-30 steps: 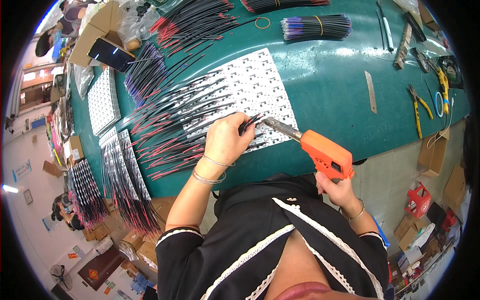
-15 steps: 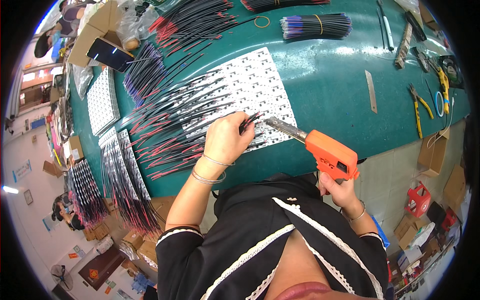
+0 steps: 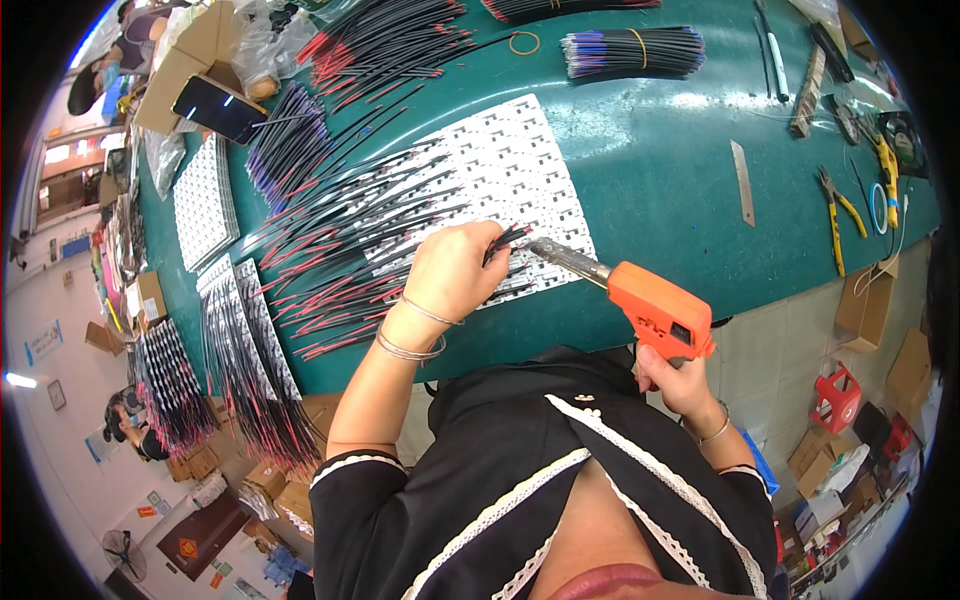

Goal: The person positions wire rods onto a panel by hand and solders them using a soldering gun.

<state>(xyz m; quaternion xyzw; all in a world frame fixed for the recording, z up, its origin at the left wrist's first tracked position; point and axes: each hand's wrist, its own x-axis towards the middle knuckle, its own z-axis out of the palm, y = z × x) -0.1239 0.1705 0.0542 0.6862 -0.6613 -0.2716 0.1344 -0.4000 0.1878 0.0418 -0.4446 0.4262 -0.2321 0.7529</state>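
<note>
Between the fingertips of my left hand (image 3: 456,262) is a small bunch of black wires (image 3: 508,238), their reddish ends pointing right. The hand is closed and rests over a white circuit-board panel (image 3: 540,160) printed with small black parts. My right hand (image 3: 678,380) is closed around the handle of an orange heat gun (image 3: 660,300). Its blunt metal nozzle points left, close to the wire ends; I cannot tell whether it touches them. Many black wires with red tips (image 3: 330,270) lie across the panel's left part and run out to the left.
Stacked white panels (image 3: 207,205) and a phone (image 3: 220,108) lie at the left. Wired panels (image 3: 245,340) hang over the table's left edge. Wire bundles (image 3: 635,52) lie at the back. A metal blade (image 3: 742,182) and yellow-handled pliers (image 3: 838,218) lie at the right.
My left hand has shifted very slightly, and the wire ends lie a little further right. The heat gun has moved a touch left and down. Both holds are unchanged.
</note>
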